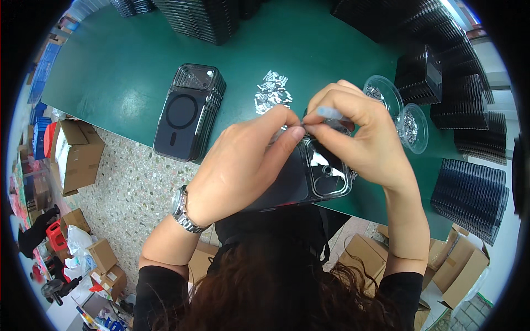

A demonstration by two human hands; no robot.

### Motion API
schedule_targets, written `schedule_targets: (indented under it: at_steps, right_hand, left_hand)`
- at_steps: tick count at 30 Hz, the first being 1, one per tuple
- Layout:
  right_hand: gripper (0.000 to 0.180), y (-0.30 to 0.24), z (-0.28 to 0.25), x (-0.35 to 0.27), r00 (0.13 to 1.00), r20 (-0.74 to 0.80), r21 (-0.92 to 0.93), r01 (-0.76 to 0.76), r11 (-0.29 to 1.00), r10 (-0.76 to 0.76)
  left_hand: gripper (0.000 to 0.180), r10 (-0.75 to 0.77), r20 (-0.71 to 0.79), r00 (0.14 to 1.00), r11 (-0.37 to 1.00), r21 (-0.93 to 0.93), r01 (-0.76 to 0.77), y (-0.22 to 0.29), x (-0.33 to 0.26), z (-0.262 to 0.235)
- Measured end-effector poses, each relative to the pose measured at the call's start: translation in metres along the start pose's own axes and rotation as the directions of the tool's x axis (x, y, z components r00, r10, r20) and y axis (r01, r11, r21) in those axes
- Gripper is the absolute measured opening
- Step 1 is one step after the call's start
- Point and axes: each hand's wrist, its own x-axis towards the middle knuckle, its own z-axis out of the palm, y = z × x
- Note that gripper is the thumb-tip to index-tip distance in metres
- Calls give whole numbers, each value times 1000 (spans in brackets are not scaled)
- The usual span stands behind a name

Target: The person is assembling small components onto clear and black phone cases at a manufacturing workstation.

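Both hands meet over black phone cases [284,181] with clear, silver-edged camera windows, held close to my body at the table's edge. My left hand [234,157], with a metal watch on its wrist, pinches thumb and forefinger together near the camera window; anything between those fingertips is too small to make out. My right hand [367,129] is closed, its thumb and forefinger touching the left fingertips. Across its curled fingers lies a pale blue, slim piece [331,112], whose kind I cannot tell. Just beyond the hands, small silver pieces [271,91] lie in a loose pile.
A stack of similar phone cases [187,113] rests on the green table [110,71] to the left. Two clear bowls [415,144] of small metal parts stand at right. Black tray stacks [469,193] line the far and right sides. Cardboard boxes [77,151] sit on the floor.
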Motion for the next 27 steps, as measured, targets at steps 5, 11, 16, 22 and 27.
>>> schedule_targets:
  at_steps: [5, 11, 16, 22, 27]
  right_hand:
    - [15, 0, 3, -7, 1000, -15, 17, -15, 1000, 15]
    - [14, 1, 4, -12, 990, -25, 70, -136, 988, 138]
    - [16, 8, 6, -9, 1000, -18, -106, -26, 994, 24]
    - [15, 5, 2, -13, 986, 12, -239, 164, 957, -166]
    - [15, -2, 7, -14, 985, 24, -366, 167, 915, -170]
  left_hand:
    - [12, 105, -71, 992, 994, -35, -107, -9, 6, 10]
    - [10, 110, -70, 991, 993, -23, -112, -11, 10, 14]
    - [9, 118, -82, 990, 991, -52, -123, -9, 8, 12]
    - [11, -60, 22, 998, 998, -1, 60, 0, 3, 0]
    - [10, 39, -51, 998, 999, 11, -38, -5, 3, 8]
